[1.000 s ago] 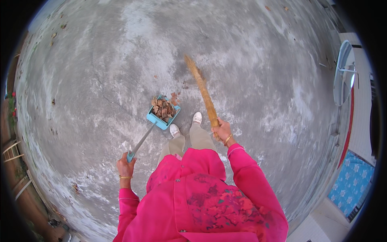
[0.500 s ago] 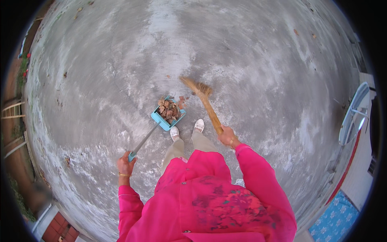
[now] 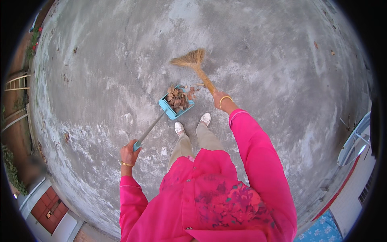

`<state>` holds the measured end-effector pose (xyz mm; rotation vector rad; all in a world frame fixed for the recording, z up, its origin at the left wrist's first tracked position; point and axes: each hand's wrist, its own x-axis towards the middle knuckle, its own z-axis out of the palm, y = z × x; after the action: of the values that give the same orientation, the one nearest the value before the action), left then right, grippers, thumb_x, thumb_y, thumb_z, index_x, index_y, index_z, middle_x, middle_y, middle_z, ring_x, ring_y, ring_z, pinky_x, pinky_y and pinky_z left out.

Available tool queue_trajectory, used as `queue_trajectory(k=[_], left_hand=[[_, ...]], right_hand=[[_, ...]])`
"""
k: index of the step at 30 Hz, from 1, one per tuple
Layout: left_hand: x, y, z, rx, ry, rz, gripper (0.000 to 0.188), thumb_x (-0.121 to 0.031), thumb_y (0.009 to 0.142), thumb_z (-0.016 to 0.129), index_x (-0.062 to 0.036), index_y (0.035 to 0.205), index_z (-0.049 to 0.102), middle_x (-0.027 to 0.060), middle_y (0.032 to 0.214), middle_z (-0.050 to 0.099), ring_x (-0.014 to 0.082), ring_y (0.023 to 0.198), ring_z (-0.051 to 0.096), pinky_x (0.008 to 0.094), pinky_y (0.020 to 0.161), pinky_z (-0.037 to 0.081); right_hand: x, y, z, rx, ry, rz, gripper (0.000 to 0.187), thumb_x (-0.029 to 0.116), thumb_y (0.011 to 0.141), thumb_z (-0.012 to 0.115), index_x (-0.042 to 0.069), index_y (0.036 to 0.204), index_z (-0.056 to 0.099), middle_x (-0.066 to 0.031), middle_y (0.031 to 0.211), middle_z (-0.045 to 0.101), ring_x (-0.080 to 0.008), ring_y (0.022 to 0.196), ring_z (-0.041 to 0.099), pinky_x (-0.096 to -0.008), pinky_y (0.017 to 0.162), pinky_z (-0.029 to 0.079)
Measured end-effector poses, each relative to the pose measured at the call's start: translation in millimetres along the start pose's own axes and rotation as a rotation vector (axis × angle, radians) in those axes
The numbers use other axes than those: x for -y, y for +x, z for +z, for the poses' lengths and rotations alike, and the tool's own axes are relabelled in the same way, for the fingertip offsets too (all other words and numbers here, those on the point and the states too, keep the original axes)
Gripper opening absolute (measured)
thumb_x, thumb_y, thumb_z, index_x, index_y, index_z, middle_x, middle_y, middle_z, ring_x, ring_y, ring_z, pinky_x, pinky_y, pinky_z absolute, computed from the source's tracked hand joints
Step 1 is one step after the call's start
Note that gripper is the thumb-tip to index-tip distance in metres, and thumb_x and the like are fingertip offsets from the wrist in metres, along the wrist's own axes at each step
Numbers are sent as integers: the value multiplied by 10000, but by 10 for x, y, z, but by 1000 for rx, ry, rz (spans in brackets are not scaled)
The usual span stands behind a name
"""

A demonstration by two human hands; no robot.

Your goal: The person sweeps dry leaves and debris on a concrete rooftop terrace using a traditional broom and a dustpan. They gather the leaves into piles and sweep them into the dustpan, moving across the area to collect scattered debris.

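My left hand (image 3: 128, 152) grips the end of a long grey handle (image 3: 151, 128) that leads to a light blue dustpan (image 3: 175, 109). The pan rests on the grey concrete floor (image 3: 262, 56) just ahead of my white shoes (image 3: 192, 123) and carries a heap of dry brown leaves (image 3: 177, 99). My right hand (image 3: 219, 99) holds the stick of a straw broom (image 3: 192, 60). Its bristles fan out to the left on the floor, beyond the dustpan. Pink sleeves cover both my arms.
Scattered leaf bits (image 3: 332, 52) lie on the concrete at far right and upper left. A wall edge with plants (image 3: 12, 173) and a red door (image 3: 48, 203) runs along the left. A white dish-like object (image 3: 354, 143) and blue patterned cloth (image 3: 322, 230) sit at right.
The broom head has swung from pointing far ahead to lying close beyond the dustpan, bristles turned left. My right hand moved forward. The dustpan stays on the floor with its leaves.
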<state>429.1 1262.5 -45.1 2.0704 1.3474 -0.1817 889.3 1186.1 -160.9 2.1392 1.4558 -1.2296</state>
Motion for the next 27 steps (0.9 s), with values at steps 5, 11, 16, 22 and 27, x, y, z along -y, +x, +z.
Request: queue_trajectory(k=[5,11,16,22,27], left_hand=[[11,-35,-6,-7,-24,13,336,-167,618,736,-130,914,582,120,690,610,325,652,596,406,560,462],[44,-10,-19,-15,8,24,321,-179,629,726,-138,913,582,120,684,607,326,654,595,413,557,460],[65,18,-48,-15,6,41,369,-203,614,737,-122,942,588,145,665,599,343,645,584,418,563,454],[19,-7,-89,-13,56,36,311,-203,626,724,-142,890,570,120,647,596,320,624,591,419,539,450],[26,-16,-98,-29,73,56,312,-209,626,725,-150,887,566,102,667,604,307,623,595,411,534,451]], right_hand=[[-219,-557,-133,118,-139,-17,391,-4,709,504,-18,1097,458,-252,901,593,-382,863,582,-445,739,481],[-691,-1728,163,-6,25,74,609,45,646,581,20,1226,397,-252,842,589,-411,813,572,-443,710,469],[-410,-1745,614,-212,180,174,663,48,646,604,22,1265,369,-227,715,594,-361,662,608,-420,576,481],[306,-1351,908,-58,970,506,630,63,673,616,-18,1254,388,-69,535,527,-153,394,513,-311,332,391],[666,-1512,1069,69,1036,433,693,35,674,618,-15,1304,335,-81,546,528,-165,416,526,-304,345,393]])
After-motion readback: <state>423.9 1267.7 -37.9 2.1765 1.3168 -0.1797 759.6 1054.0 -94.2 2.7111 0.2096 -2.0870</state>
